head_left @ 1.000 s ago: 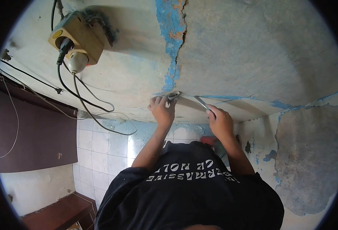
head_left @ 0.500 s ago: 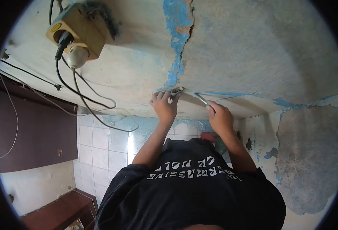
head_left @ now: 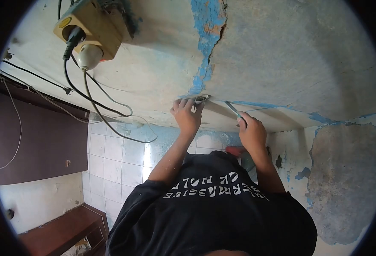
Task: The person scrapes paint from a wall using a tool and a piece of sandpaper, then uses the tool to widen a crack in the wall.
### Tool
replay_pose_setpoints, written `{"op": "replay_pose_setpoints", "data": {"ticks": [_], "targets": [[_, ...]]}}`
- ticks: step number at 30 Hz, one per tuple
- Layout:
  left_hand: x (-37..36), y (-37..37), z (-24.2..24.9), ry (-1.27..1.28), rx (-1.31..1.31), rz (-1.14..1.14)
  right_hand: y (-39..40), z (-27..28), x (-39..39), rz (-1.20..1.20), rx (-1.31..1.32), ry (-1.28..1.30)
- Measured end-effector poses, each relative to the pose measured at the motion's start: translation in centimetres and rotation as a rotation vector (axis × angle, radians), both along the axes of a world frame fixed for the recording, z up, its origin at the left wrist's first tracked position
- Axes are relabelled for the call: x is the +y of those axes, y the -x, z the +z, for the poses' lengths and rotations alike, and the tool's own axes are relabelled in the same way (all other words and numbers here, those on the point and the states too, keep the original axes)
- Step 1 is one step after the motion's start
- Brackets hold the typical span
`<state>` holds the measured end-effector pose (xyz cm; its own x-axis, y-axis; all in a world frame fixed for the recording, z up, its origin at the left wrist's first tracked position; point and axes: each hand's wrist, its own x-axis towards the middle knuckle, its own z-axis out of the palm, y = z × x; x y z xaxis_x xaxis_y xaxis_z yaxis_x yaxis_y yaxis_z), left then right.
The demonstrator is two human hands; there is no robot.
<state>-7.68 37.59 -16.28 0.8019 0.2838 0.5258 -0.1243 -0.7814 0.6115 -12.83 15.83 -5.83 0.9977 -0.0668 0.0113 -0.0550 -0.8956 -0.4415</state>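
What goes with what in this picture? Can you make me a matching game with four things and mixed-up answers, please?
Things:
1. Thin tool
2. Curled piece
3. Socket box
4. T-shirt

Clues:
A. Right by the left hand
B. Black, with white writing
C. Held in the right hand
D. Yellowish, with a black plug in it

Right pairs: 1-C, 2-A, 3-D, 4-B
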Motion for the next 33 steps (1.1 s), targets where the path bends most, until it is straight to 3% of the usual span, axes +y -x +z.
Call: {"op": "replay_pose_setpoints", "data": {"ticks": [4,13,25,28,33], "targets": [[-0.1,-0.3,-0.3,0.008,0.027,-0.001,0.1,-0.8,-0.7,0.022,-0.078,-0.021],[-0.7,0.2,0.0,0.053,0.036,0.033,-1.5,-2.8,0.0,0.115,0.038,-0.048],[1.1,1.1,0.0,-0.006,0.011,0.130,-0.1,-3.8,-1.7,0.062,-0.076,-0.263],[1.3,1.2,0.0,-0.008,-0.010,0.134,-1.0,-3.1,-1.3,0.061,0.001,-0.260],[1.4,1.1,-0.2,-0.021,-0.020,0.151,-1.2,-6.8,-0.2,0.130,-0.071,-0.206]]}}
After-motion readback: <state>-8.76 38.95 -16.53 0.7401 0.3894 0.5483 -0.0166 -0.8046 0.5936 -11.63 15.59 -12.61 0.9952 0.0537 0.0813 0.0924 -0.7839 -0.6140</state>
